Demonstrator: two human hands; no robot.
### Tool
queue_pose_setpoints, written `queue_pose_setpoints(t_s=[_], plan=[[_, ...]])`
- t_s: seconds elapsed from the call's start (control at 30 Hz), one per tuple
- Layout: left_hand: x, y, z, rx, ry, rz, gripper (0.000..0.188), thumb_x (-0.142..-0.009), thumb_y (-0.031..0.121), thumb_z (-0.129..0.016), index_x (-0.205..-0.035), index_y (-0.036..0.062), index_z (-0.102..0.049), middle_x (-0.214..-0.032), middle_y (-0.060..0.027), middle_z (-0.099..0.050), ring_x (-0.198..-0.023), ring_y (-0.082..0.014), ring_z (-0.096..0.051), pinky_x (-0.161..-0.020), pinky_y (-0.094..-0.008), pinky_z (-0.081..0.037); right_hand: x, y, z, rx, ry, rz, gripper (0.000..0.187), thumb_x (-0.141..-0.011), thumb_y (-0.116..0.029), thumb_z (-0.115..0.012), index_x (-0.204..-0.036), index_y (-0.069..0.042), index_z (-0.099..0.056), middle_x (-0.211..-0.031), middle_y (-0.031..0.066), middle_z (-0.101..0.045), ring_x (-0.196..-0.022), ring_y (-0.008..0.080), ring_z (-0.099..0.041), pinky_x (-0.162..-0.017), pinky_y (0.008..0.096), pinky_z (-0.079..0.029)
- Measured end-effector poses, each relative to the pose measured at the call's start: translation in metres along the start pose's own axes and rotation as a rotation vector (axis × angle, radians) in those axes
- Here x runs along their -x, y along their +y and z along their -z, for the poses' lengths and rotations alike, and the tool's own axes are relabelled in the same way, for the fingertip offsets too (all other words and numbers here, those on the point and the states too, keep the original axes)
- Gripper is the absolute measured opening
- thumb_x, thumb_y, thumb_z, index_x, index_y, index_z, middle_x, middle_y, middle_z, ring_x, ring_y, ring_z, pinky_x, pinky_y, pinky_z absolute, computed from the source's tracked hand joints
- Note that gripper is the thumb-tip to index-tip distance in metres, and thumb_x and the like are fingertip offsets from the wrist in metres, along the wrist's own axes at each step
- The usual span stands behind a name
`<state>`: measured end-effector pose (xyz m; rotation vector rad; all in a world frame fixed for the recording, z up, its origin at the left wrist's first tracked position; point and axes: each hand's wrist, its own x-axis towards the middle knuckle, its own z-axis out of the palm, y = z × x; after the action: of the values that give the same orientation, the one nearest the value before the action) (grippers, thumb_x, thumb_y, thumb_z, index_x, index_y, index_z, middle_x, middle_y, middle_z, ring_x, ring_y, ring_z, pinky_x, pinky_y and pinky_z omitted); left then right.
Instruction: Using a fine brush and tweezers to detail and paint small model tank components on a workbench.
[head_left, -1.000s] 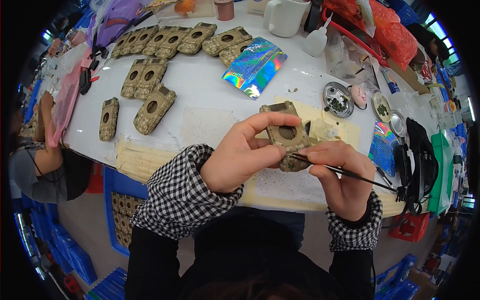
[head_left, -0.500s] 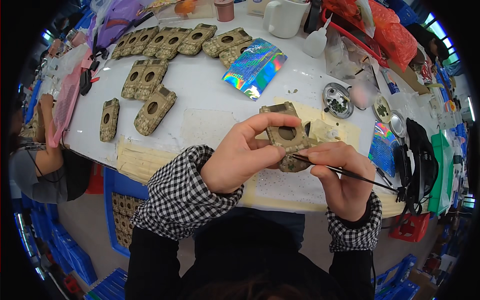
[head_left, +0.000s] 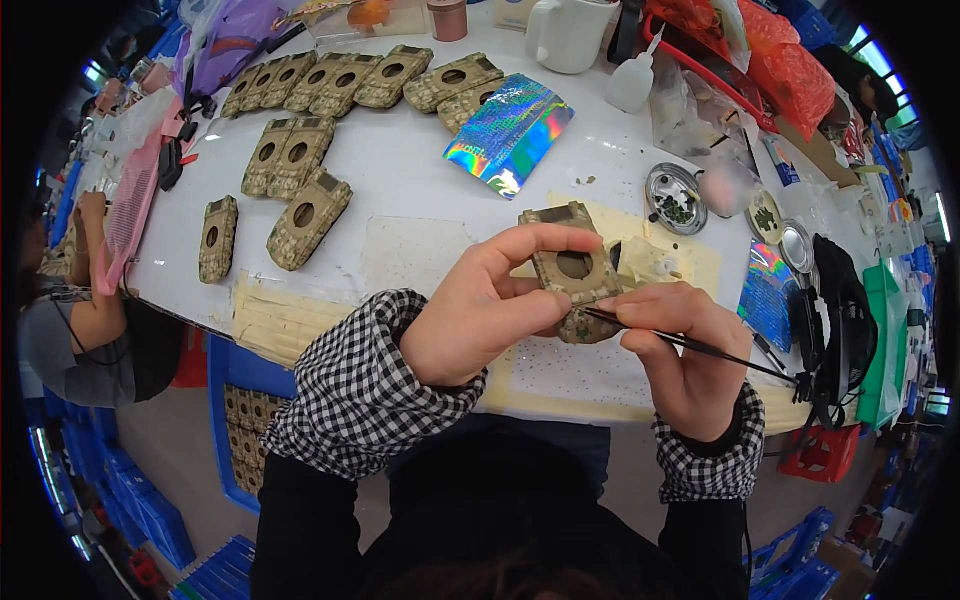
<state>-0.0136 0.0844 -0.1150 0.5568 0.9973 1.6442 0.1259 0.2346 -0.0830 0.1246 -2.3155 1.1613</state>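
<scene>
Left hand (head_left: 480,305): fingers clamped on tan camouflage plastic-looking vehicle hull (head_left: 598,280), long axis near-far
Right hand (head_left: 690,325): fingers pinched on slim black tweezers (head_left: 725,357), closer to hull's near end
Hull: left of right fingertips

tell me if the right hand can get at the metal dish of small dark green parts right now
Probably yes: the metal dish sits just beyond the right hand with nothing tall seen between, though that hand holds black tweezers at the camouflage-patterned piece.
</scene>
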Motion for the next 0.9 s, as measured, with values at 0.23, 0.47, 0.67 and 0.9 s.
queue_pose_setpoints(t_s=[0.23,0.47,0.67,0.9], plan=[[0.0000,0.0005,0.0008,-0.020,-0.010,-0.003,0.050,-0.086,-0.003,-0.050,-0.135,-0.0009,-0.043,-0.126,-0.0107,-0.054,-0.106,-0.0159,-0.061,-0.089,-0.0300,-0.053,0.0005,0.0008,0.0002,-0.006,0.003,0.004,0.017,-0.078,-0.003,-0.075,-0.090,0.002,-0.063,-0.083,0.0130,-0.068,-0.076,0.0260,-0.068,-0.067,0.0306,-0.053],[0.0004,0.0017,0.0005,-0.008,-0.016,0.021,0.049,-0.087,0.000,-0.049,-0.136,0.0000,-0.042,-0.127,-0.0107,-0.053,-0.109,-0.0181,-0.060,-0.091,-0.0323,-0.052,0.0011,0.0007,-0.0003,-0.004,0.015,0.005,0.016,-0.078,-0.002,-0.075,-0.090,0.002,-0.064,-0.084,0.0135,-0.068,-0.076,0.0260,-0.068,-0.067,0.0307,-0.053],[0.0006,0.0016,0.0004,-0.009,-0.011,0.021,0.050,-0.086,-0.001,-0.049,-0.136,-0.0003,-0.042,-0.127,-0.0117,-0.054,-0.109,-0.0183,-0.060,-0.091,-0.0326,-0.053,0.0004,-0.0004,-0.0007,0.007,0.011,0.008,0.017,-0.078,-0.001,-0.075,-0.090,0.002,-0.064,-0.083,0.0134,-0.068,-0.076,0.0259,-0.068,-0.066,0.0306,-0.053],[0.0004,0.0020,-0.0002,-0.009,-0.005,0.012,0.051,-0.086,-0.002,-0.048,-0.136,-0.0006,-0.042,-0.128,-0.0119,-0.053,-0.107,-0.0175,-0.061,-0.091,-0.0319,-0.053,0.0005,-0.0018,-0.0008,0.014,0.005,-0.002,0.017,-0.077,-0.002,-0.076,-0.090,0.001,-0.064,-0.084,0.0133,-0.068,-0.076,0.0257,-0.068,-0.066,0.0304,-0.053]])
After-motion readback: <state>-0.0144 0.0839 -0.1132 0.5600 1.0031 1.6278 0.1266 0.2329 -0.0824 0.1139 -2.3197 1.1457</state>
